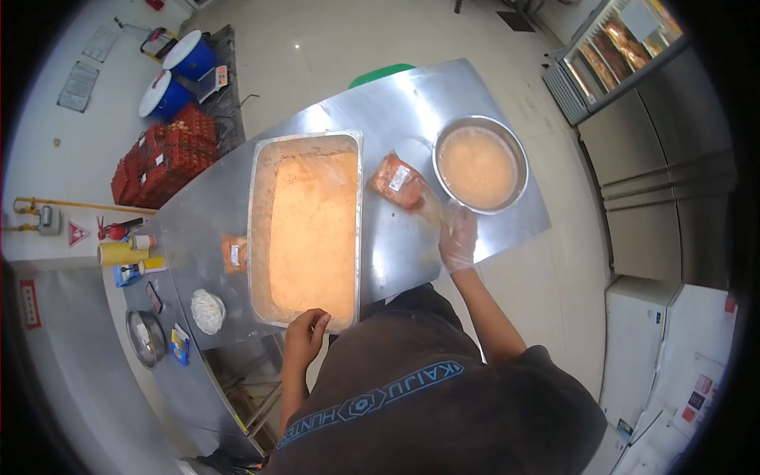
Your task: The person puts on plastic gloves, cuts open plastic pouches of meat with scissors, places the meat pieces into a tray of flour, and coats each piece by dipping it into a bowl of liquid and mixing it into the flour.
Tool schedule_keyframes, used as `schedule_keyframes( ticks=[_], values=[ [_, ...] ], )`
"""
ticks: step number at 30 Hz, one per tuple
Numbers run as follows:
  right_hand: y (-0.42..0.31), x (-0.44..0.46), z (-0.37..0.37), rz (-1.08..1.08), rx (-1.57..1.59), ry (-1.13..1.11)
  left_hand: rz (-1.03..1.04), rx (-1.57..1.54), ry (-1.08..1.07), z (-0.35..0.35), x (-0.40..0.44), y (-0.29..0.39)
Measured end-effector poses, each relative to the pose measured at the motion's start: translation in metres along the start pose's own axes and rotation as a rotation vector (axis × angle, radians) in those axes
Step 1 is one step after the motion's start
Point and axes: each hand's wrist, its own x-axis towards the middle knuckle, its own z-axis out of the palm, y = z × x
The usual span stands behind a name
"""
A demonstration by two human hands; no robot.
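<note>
A deep metal tray [360, 237] holds an orange powder [313, 229]. My left hand [303, 336] is bare, its fingers curled at the tray's near rim. My right hand [458, 241], in a clear plastic glove, pinches the clear loose end of a plastic bag [401, 184]. Reddish contents and a white label show in that bag, which lies on the steel table between tray and bowl. Just beyond my right hand stands a round steel bowl [518, 192] with pale orange, cloudy contents.
Left of the tray lies a second, smaller labelled bag [234, 253]. A white bowl with white contents [208, 311], a phone [153, 297] and a steel bowl [133, 328] are farther left. Red crates [166, 158] and blue drums [192, 59] stand by the wall; fridges [665, 166] are at right.
</note>
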Motion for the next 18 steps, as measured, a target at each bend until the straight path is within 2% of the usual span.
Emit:
schedule_keyframes(
  ticks=[1,4,8,11,14,17,18],
  values=[
    [-0.002,-0.005,-0.013,0.049,-0.037,-0.007,0.026,-0.014,-0.011,0.0,0.0,-0.004],
    [0.018,-0.041,-0.01,0.305,0.332,-0.164,0.025,0.009,-0.024,0.002,-0.001,-0.021],
    [0.054,-0.039,0.023,0.448,0.352,-0.11,0.039,0.026,-0.053,0.003,-0.001,-0.019],
    [0.136,-0.047,0.078,-0.094,0.3,-0.304,0.019,0.058,-0.078,-0.003,-0.004,-0.002],
    [0.099,-0.007,0.071,-0.245,0.695,-0.411,-0.004,0.096,-0.075,-0.005,-0.001,0.007],
    [0.057,0.023,0.069,0.624,0.648,-0.813,-0.025,0.111,-0.054,0.001,-0.006,-0.001],
    [0.065,0.023,0.1,0.295,0.384,-0.767,-0.037,0.119,-0.048,0.003,-0.009,0.003]
  ],
)
